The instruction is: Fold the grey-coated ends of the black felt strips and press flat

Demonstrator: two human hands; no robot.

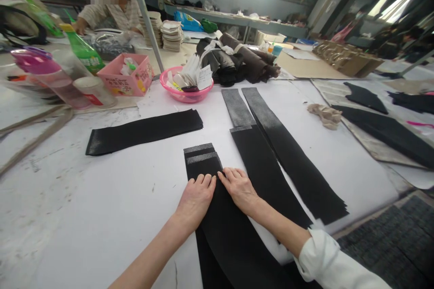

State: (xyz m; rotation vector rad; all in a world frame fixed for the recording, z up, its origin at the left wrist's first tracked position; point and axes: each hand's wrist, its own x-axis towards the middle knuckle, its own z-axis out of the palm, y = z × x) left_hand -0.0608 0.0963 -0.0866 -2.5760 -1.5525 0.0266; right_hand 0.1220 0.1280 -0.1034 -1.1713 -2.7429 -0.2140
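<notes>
My left hand (196,201) and my right hand (240,190) lie close together on a long black fabric strip (233,230). Their fingers are bent and pressed together along the strip near its far end, the thumbs almost meeting. This strip lies over another black strip (207,259), set slightly back from its end; both ends show a grey, shiny band. To the right of my right hand, a pile of black strips (271,167) rests partly over a shorter-looking grey-ended piece (236,106). Farther right lies a fanned stack of strips (301,162).
A folded black stack (145,132) lies at left. Behind it stand a pink basin (186,95), a pink box (125,76) and bottles (83,52). Dark rolls (237,58) sit at the back, a beige cloth scrap (325,115) at right. Another person (115,13) sits across the table.
</notes>
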